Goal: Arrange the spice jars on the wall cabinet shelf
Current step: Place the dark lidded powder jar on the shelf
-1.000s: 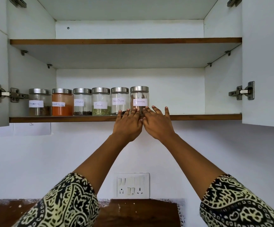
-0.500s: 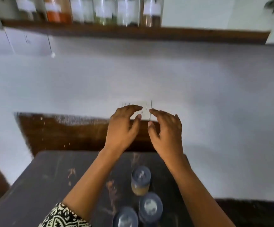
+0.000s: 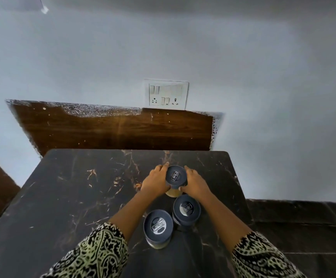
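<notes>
While three dark-lidded spice jars remain on the marble tabletop [image 3: 66, 197], your left hand [image 3: 154, 184] and right hand [image 3: 195, 184] clasp the far jar [image 3: 175, 176], near the back edge, fingers wrapped around it; shelving remains.

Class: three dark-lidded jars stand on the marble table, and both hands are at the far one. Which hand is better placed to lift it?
Neither clearly. The left hand and the right hand cup opposite sides of the far jar, so lifting with both looks likeliest. The two nearer jars stand untouched.
</notes>
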